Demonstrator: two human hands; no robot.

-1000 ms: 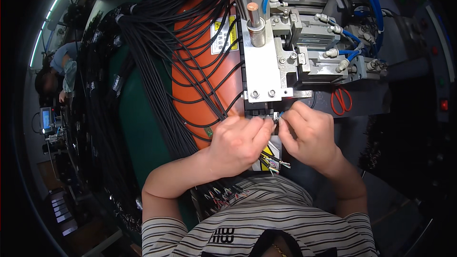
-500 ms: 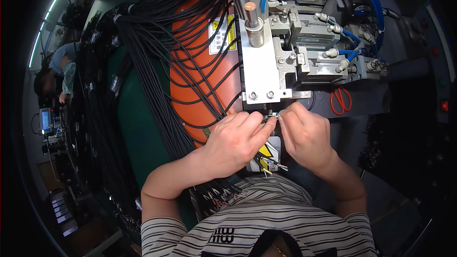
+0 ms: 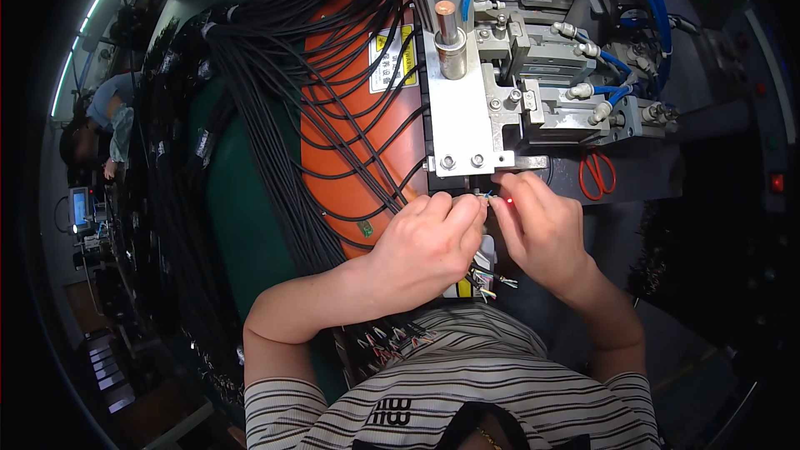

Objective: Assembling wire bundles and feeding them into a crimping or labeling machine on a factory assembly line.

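Note:
My left hand (image 3: 429, 242) is closed in a pinch on the thin coloured wires (image 3: 487, 195) at a cable's end. Across from it, my right hand (image 3: 546, 225) has its thumb tip at the same wires, with the fingers curled; its exact grip is partly hidden. Both hands meet just below the front edge of a metal press plate (image 3: 461, 129). Other stripped cable ends (image 3: 492, 282) with several coloured wires hang beneath my left hand. A small red light spot (image 3: 510, 200) shows on my right hand.
Black cables (image 3: 258, 133) lie in a thick bundle over an orange surface (image 3: 358, 150) and a green mat (image 3: 237, 208) at the left. Pneumatic cylinders (image 3: 558, 108) with blue hoses (image 3: 662, 17) stand at the right. Red-handled scissors (image 3: 597, 175) lie beside them. Another person (image 3: 108, 117) is far left.
The fingertips have shifted slightly at the wires, and the right fingers have moved up a little beside the press plate. A red light spot now shows on the right hand.

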